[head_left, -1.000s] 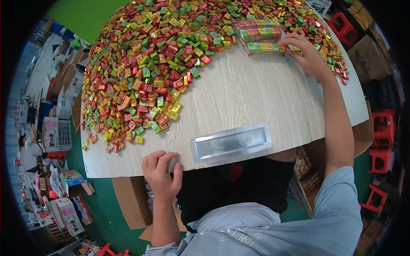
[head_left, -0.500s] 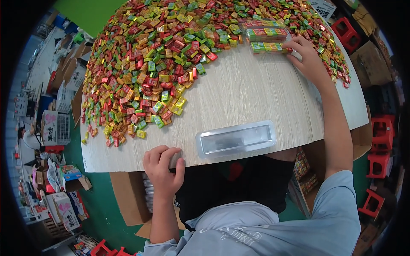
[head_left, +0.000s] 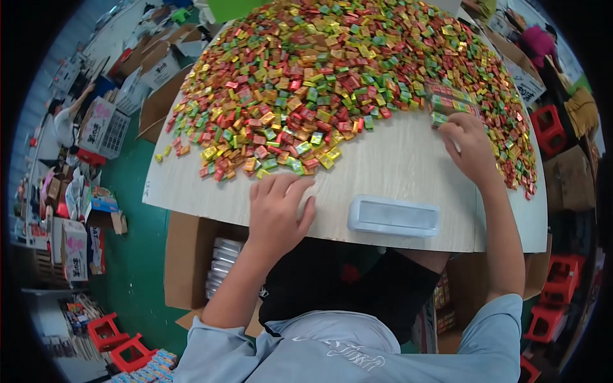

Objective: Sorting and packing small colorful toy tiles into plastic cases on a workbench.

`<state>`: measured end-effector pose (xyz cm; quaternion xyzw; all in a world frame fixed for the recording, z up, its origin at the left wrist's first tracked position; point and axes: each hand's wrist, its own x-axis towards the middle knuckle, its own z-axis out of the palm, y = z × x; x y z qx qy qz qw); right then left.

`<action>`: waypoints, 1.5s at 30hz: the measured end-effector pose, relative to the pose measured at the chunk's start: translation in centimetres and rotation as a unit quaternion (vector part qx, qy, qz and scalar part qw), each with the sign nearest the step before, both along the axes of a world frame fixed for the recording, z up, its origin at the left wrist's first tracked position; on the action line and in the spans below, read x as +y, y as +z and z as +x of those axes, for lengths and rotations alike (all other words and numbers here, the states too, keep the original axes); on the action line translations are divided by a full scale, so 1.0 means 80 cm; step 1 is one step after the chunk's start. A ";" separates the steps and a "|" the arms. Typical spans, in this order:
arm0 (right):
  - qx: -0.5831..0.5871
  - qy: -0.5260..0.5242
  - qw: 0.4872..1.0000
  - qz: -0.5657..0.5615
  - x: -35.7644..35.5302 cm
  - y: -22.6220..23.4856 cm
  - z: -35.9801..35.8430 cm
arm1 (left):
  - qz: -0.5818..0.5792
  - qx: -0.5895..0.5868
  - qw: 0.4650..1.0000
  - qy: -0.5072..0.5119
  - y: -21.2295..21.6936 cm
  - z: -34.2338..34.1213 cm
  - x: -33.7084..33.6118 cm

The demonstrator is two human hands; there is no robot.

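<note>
My left hand (head_left: 279,207) hovers over the near left of the table, just short of the loose candy pile. Its fingers are loosely bent, the thumb is apart, and nothing shows in it. My right hand (head_left: 471,150) is at the near side of the filled clear trays (head_left: 454,105), covering part of the front one. Its fingers are bent with the thumb apart, and I see nothing gripped. Small wrapped pieces in red, green, yellow and orange fill those trays in rows. An empty clear plastic tray (head_left: 394,216) lies between my hands near the table edge.
A wide heap of small wrapped pieces (head_left: 300,83) covers the far table (head_left: 383,166) and its right side. Below the edge, an open carton (head_left: 185,262) holds clear trays (head_left: 223,265). Red stools (head_left: 550,132) and cartons stand around. Other people work in the background.
The view has swung left. My left hand has moved from the table edge forward toward the pile. My right hand has shifted from the front filled tray's right end to its near side.
</note>
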<state>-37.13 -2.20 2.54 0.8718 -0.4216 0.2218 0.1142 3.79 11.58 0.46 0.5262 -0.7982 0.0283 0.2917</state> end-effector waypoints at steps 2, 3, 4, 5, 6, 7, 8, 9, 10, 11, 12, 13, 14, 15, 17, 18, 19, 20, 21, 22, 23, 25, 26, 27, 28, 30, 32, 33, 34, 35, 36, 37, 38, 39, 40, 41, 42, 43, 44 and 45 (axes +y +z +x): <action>0.000 0.084 0.996 0.023 -0.005 0.010 0.041 | -0.007 -0.025 1.000 0.001 0.007 -0.009 -0.013; -0.002 0.087 0.996 0.019 -0.009 0.012 0.061 | -0.009 -0.044 0.999 -0.003 0.007 -0.015 -0.018; -0.003 0.119 0.992 0.043 -0.016 0.011 0.079 | 0.002 -0.063 0.998 -0.005 0.003 -0.017 -0.021; -0.003 0.152 0.986 0.067 -0.021 0.010 0.097 | -0.003 -0.066 0.998 -0.001 0.000 -0.021 -0.023; -0.003 0.156 0.986 0.063 -0.025 0.006 0.114 | 0.000 -0.085 0.996 0.013 -0.007 -0.027 -0.025; 0.001 0.183 0.981 0.056 -0.029 0.001 0.130 | 0.002 -0.104 0.994 0.027 -0.013 -0.032 -0.026; 0.005 0.211 0.976 0.050 -0.032 -0.003 0.142 | -0.005 -0.109 0.994 0.028 -0.022 -0.036 -0.027; 0.005 0.217 0.975 0.049 -0.034 -0.009 0.149 | -0.004 -0.110 0.993 0.033 -0.024 -0.038 -0.028; -0.004 0.224 0.973 0.050 -0.033 -0.017 0.155 | 0.003 -0.108 0.994 0.027 -0.026 -0.039 -0.028; -0.012 0.230 0.972 0.052 -0.031 -0.024 0.161 | 0.011 -0.106 0.994 0.020 -0.028 -0.039 -0.029; -0.015 0.235 0.971 0.042 -0.026 -0.028 0.166 | 0.017 -0.098 0.995 0.015 -0.025 -0.038 -0.026; -0.016 0.246 0.968 0.046 -0.023 -0.029 0.168 | 0.022 -0.098 0.995 0.025 -0.022 -0.037 -0.025; -0.013 0.222 0.974 0.048 -0.020 -0.028 0.169 | 0.028 -0.091 0.995 0.020 -0.018 -0.036 -0.027; -0.009 0.192 0.980 0.048 -0.019 -0.028 0.169 | 0.031 -0.083 0.996 0.009 -0.015 -0.037 -0.029; -0.012 0.195 0.980 0.032 -0.017 -0.037 0.170 | 0.036 -0.080 0.996 0.011 -0.017 -0.038 -0.028; -0.014 0.192 0.981 0.011 -0.015 -0.037 0.171 | 0.039 -0.083 0.996 0.009 -0.018 -0.038 -0.027; -0.015 0.190 0.982 0.015 -0.015 -0.035 0.170 | 0.042 -0.087 0.995 0.007 -0.019 -0.038 -0.027; -0.017 0.206 0.977 0.048 -0.016 -0.030 0.168 | 0.045 -0.087 0.995 0.004 -0.019 -0.038 -0.028; -0.021 0.222 0.971 0.081 -0.015 -0.025 0.168 | 0.039 -0.091 0.995 0.007 -0.018 -0.036 -0.027; -0.025 0.220 0.972 0.084 -0.013 -0.024 0.168 | 0.032 -0.094 0.995 0.010 -0.018 -0.036 -0.027; -0.035 0.251 0.963 0.092 -0.011 -0.023 0.167 | 0.036 -0.097 0.995 0.007 -0.018 -0.037 -0.028; -0.047 0.280 0.953 0.101 -0.006 -0.025 0.163 | 0.037 -0.076 0.996 0.005 -0.019 -0.039 -0.029; -0.044 0.279 0.946 0.161 -0.002 -0.027 0.161 | 0.039 -0.078 0.996 0.003 -0.019 -0.039 -0.029; -0.041 0.278 0.934 0.221 0.001 -0.027 0.160 | 0.038 -0.080 0.996 -0.012 -0.020 -0.040 -0.029; -0.043 0.278 0.934 0.222 0.003 -0.025 0.161 | 0.037 -0.082 0.996 -0.026 -0.020 -0.040 -0.028; -0.053 0.317 0.919 0.228 0.010 -0.021 0.171 | 0.042 -0.085 0.995 -0.043 -0.018 -0.038 -0.027; -0.076 0.321 0.919 0.218 0.016 -0.023 0.179 | 0.045 -0.088 0.993 -0.060 -0.016 -0.038 -0.027; -0.099 0.326 0.917 0.207 0.018 -0.024 0.183 | 0.051 -0.085 0.993 -0.070 -0.016 -0.038 -0.028; -0.099 0.328 0.917 0.207 0.019 -0.025 0.184 | 0.058 -0.083 0.992 -0.079 -0.015 -0.037 -0.028; -0.101 0.320 0.917 0.214 0.019 -0.026 0.184 | 0.058 -0.084 0.992 -0.077 -0.016 -0.037 -0.027; -0.103 0.312 0.918 0.221 0.020 -0.027 0.184 | 0.051 -0.078 0.992 -0.083 -0.017 -0.037 -0.027; -0.103 0.314 0.918 0.221 0.020 -0.028 0.184 | 0.044 -0.072 0.992 -0.089 -0.017 -0.036 -0.026; -0.101 0.309 0.920 0.220 0.021 -0.029 0.184 | 0.044 -0.072 0.993 -0.087 -0.017 -0.036 -0.026; -0.098 0.305 0.922 0.220 0.021 -0.029 0.184 | 0.041 -0.061 0.993 -0.088 -0.017 -0.036 -0.025; -0.098 0.306 0.921 0.220 0.022 -0.028 0.186 | 0.037 -0.050 0.994 -0.088 -0.016 -0.036 -0.025; -0.097 0.296 0.922 0.230 0.022 -0.027 0.189 | 0.037 -0.049 0.994 -0.087 -0.015 -0.035 -0.024; -0.096 0.286 0.922 0.242 0.024 -0.027 0.190 | 0.019 -0.027 0.995 -0.091 -0.014 -0.034 -0.024; -0.096 0.285 0.922 0.243 0.024 -0.027 0.192 | 0.001 -0.005 0.996 -0.094 -0.012 -0.033 -0.023; -0.096 0.282 0.922 0.249 0.023 -0.027 0.194 | -0.023 0.019 0.996 -0.082 -0.008 -0.029 -0.022; -0.095 0.278 0.921 0.254 0.022 -0.028 0.194 | -0.022 0.020 0.996 -0.084 -0.009 -0.024 -0.020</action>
